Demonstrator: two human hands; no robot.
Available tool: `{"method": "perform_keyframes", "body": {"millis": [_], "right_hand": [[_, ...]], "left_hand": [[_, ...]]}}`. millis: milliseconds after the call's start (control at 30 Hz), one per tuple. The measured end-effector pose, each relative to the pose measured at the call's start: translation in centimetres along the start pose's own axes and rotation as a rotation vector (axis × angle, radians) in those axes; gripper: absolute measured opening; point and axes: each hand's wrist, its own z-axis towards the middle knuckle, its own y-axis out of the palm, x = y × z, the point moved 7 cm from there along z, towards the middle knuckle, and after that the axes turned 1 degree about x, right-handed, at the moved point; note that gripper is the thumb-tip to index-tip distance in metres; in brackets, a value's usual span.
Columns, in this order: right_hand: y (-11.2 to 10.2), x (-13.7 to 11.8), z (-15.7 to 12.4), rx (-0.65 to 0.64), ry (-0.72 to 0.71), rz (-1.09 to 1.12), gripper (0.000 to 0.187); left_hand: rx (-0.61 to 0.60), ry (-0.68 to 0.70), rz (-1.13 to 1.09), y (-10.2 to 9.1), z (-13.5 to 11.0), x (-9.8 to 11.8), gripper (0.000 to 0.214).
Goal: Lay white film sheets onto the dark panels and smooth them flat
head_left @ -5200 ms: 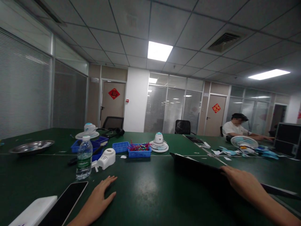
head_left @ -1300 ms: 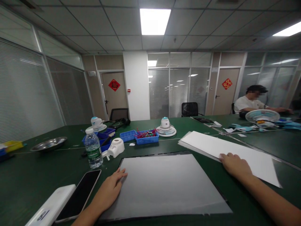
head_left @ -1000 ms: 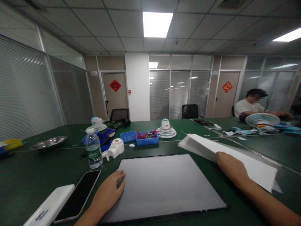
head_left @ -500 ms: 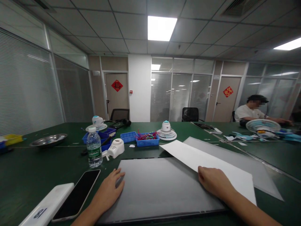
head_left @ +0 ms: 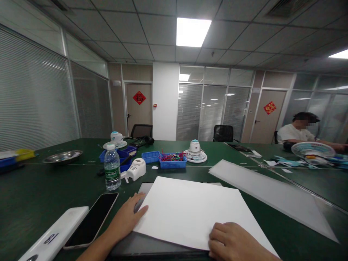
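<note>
A white sheet (head_left: 190, 212) lies across a flat dark-framed panel (head_left: 141, 244) on the green table in front of me. My right hand (head_left: 231, 241) rests on the sheet's near edge, fingers curled and pressing it down. My left hand (head_left: 127, 217) lies flat with fingers stretched out at the sheet's left edge, touching the panel's grey corner. A second pale translucent sheet (head_left: 269, 194) lies on the table to the right.
A phone (head_left: 94, 219) and a white device marked 18 (head_left: 54, 237) lie at the left. Behind stand a water bottle (head_left: 112, 173), blue trays (head_left: 172, 163), small fans (head_left: 195, 152) and a metal dish (head_left: 62, 156). Another person (head_left: 299, 130) sits at far right.
My right hand carried the white sheet from the right pile leftward and laid it over the panel. My left hand stayed at the panel's left edge. The view drifted slightly.
</note>
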Motion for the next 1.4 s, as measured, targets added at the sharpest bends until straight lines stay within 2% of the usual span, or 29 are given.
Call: {"method": "perform_keyframes", "body": {"millis": [167, 400, 467, 533, 600, 700, 767, 833, 933, 1100, 1200, 1300, 1400], "right_hand": [[-0.4, -0.2, 0.1, 0.093, -0.068, 0.065, 0.02], [-1.5, 0.0, -0.2, 0.061, -0.075, 0.151, 0.031], [-1.3, 0.8, -0.6, 0.067, -0.035, 0.152, 0.033], [-1.1, 3.1, -1.4, 0.094, 0.128, 0.111, 0.035], [-0.7, 6.6, -2.8, 0.106, 0.404, 0.037, 0.038], [0.0, 11.6, -5.8, 0.033, 0.794, -0.088, 0.051], [0.6, 13.8, -7.4, -0.05, 0.948, -0.11, 0.057], [1.3, 14.9, -8.3, -0.121, 1.03, -0.055, 0.058], [2.1, 15.1, -8.6, -0.148, 1.05, 0.059, 0.057], [2.9, 14.6, -7.9, -0.07, 0.989, 0.298, 0.05], [3.4, 15.7, -8.3, -0.042, 0.932, 0.41, 0.05], [3.5, 18.9, -10.9, 0.021, 0.916, 0.277, 0.048], [4.2, 23.0, -15.8, 0.042, 0.962, 0.014, 0.052]], "left_hand": [[0.011, 0.019, -0.002, 0.1, -0.1, -0.1, 0.063], [-0.008, 0.05, 0.012, 0.6, 0.1, -0.1, 0.056], [-0.015, 0.033, 0.032, 0.6, 0.1, 0.0, 0.054], [-0.003, 0.012, 0.03, 0.4, 0.2, 0.1, 0.052], [0.021, -0.015, 0.009, 0.0, 0.3, 0.1, 0.051], [0.062, -0.051, -0.037, -0.6, 0.5, 0.0, 0.049], [0.077, -0.051, -0.063, -0.9, 0.5, -0.1, 0.049], [0.079, -0.038, -0.081, -1.0, 0.5, -0.1, 0.049], [0.092, -0.03, -0.103, -1.3, 0.3, -0.1, 0.046], [0.126, -0.06, -0.116, -1.9, 0.1, 0.0, 0.045], [0.133, -0.074, -0.118, -2.2, 0.1, 0.0, 0.046], [0.123, -0.065, -0.121, -2.3, 0.1, 0.0, 0.046], [0.111, -0.054, -0.128, -2.3, -0.1, 0.3, 0.043]]}}
